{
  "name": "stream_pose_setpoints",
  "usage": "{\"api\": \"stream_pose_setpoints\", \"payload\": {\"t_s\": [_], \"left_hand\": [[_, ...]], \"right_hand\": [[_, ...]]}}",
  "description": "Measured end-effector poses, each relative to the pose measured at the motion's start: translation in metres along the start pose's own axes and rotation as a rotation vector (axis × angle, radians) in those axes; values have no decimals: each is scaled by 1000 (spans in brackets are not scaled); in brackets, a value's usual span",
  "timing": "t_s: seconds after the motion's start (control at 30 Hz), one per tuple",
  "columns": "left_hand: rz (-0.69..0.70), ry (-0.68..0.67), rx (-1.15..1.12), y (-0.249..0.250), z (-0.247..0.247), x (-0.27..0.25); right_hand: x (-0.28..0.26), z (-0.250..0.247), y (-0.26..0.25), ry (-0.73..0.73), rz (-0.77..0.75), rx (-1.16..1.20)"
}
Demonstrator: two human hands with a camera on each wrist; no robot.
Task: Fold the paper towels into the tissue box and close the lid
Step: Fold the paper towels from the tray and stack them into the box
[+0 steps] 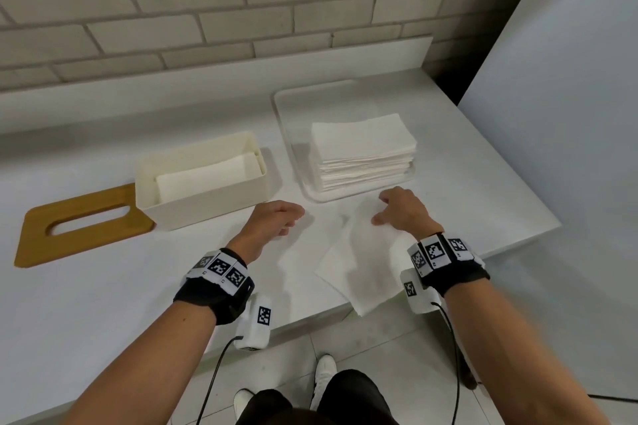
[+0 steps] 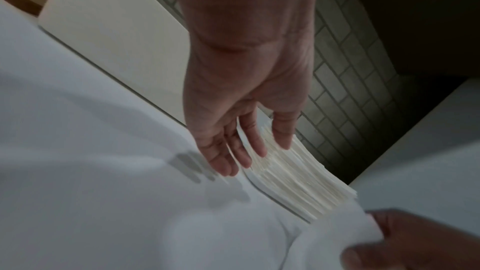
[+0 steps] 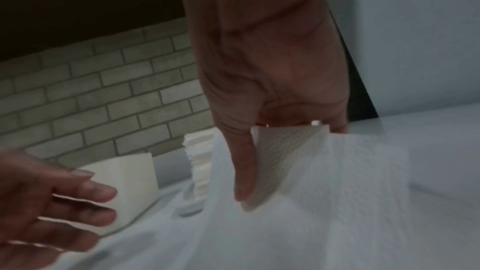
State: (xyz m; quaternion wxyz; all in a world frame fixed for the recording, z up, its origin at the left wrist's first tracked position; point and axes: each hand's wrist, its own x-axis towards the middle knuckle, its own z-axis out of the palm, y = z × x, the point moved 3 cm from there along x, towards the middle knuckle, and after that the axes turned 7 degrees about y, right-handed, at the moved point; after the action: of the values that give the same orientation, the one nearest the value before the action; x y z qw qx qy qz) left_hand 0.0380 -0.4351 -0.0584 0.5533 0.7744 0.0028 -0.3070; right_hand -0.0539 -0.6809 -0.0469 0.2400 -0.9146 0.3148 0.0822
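Note:
A cream tissue box (image 1: 203,197) stands without its lid at centre left, with a folded paper towel (image 1: 207,176) lying inside. Its brown wooden lid (image 1: 83,228) with a slot lies flat to the left of it. A stack of paper towels (image 1: 362,152) sits in a white tray (image 1: 293,134). My right hand (image 1: 400,210) pinches one loose paper towel (image 1: 362,262) at its far edge; the sheet drapes toward the table's front edge. In the right wrist view the thumb (image 3: 242,167) lies over the sheet (image 3: 337,192). My left hand (image 1: 279,217) hovers empty beside the sheet, fingers relaxed (image 2: 233,151).
A grey brick wall (image 1: 207,10) backs the white table (image 1: 103,304). A tall white panel (image 1: 569,97) stands at the right. The table's front edge runs just under my wrists, with tiled floor and my shoes (image 1: 324,369) below.

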Motion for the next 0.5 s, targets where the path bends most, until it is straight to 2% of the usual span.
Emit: {"api": "stream_pose_setpoints", "payload": {"t_s": [0.13,0.2,0.27,0.33,0.5], "left_hand": [[124,-149,9,15,17,-6],[141,-255,49,21,27,-8],[106,-326,90,22,34,-8],[55,-325,83,18,36,-6],[-19,-157,-43,10,20,1]], "right_hand": [[-12,-19,-40,-77,-297,210],[-17,-23,-57,-154,-351,306],[-17,-26,-64,-186,-361,404],[-15,-27,-63,-169,-337,474],[-23,-21,-19,-23,-175,485]]}}
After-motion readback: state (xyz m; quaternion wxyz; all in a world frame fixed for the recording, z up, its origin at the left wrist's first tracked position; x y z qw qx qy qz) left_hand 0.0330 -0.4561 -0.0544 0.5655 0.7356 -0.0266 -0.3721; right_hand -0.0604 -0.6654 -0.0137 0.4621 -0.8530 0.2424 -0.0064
